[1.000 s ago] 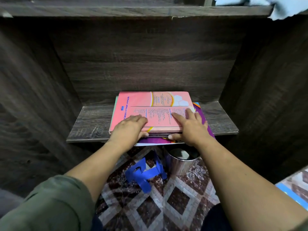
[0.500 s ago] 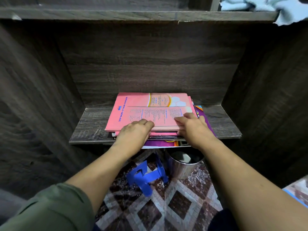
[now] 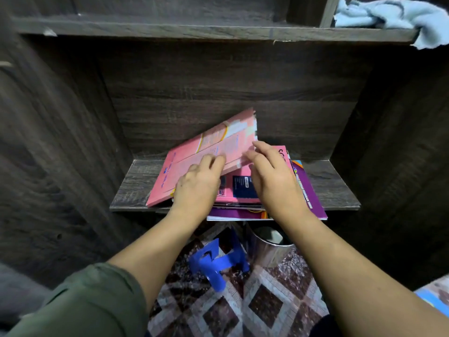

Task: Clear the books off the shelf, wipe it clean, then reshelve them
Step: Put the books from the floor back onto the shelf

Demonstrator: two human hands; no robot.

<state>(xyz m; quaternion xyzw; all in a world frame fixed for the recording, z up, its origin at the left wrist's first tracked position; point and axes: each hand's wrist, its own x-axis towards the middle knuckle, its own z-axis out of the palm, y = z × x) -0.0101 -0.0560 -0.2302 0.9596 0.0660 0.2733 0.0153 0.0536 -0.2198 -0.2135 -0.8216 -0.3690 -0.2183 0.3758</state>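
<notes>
Reaching over the blue plastic stool (image 3: pixel 216 263) and the metal bin (image 3: pixel 267 246), which stand on the floor below the front edge of the stack (image 3: pixel 240 190), I have both arms stretched to the books on the shelf (image 3: pixel 136 188). I judge the step in hand to be taking the top pink book (image 3: pixel 206 154) off that stack, so the clearing has barely begun.

To do it well I should get a thumb properly under the cover before I pull. The lift should be slow so the books beneath do not slide with it. I should also mind the purple book (image 3: pixel 313 198) at the stack's bottom, which overhangs the shelf front and could tip toward the bin.

My left grip (image 3: pixel 196 188) lies at the stack's near left corner, fingers bent over the cover's near edge. The thumb is hidden, so I cannot tell whether it pinches. My right grip (image 3: pixel 274 181) sits over the stack's right half, fingers loosely spread, tips touching the book's raised edge and holding nothing that I can see.

The pink book lies between the two, tilted up, with its left edge down on the stack and its right edge lifted toward the back wall. Far above the stack, a light blue cloth (image 3: pixel 388 15) waits on the upper shelf (image 3: pixel 194 30).
</notes>
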